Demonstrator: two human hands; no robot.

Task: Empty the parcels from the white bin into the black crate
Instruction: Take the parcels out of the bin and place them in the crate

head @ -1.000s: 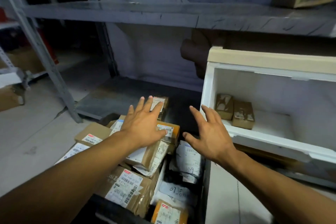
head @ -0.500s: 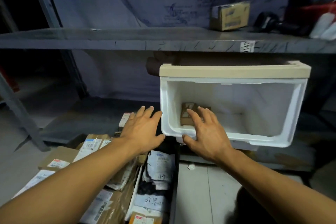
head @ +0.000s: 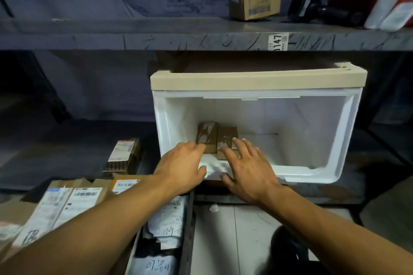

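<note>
Head view: both hands reach into the open front of the white bin, which lies on its side on the lower shelf with a beige rim on top. The left hand has straight, spread fingers over the bin's lower lip, its fingertips touching the left brown parcel. The right hand is also spread flat, fingers straight, with its fingertips on the right brown parcel; neither hand grips anything. The two parcels stand side by side, touching, just ahead of the fingertips at the bin's left end. Below the left forearm, the black crate holds labelled cardboard parcels and white mailers. To the left of the left hand lies a dark labelled packet, possibly resting on the shelf.
</note>
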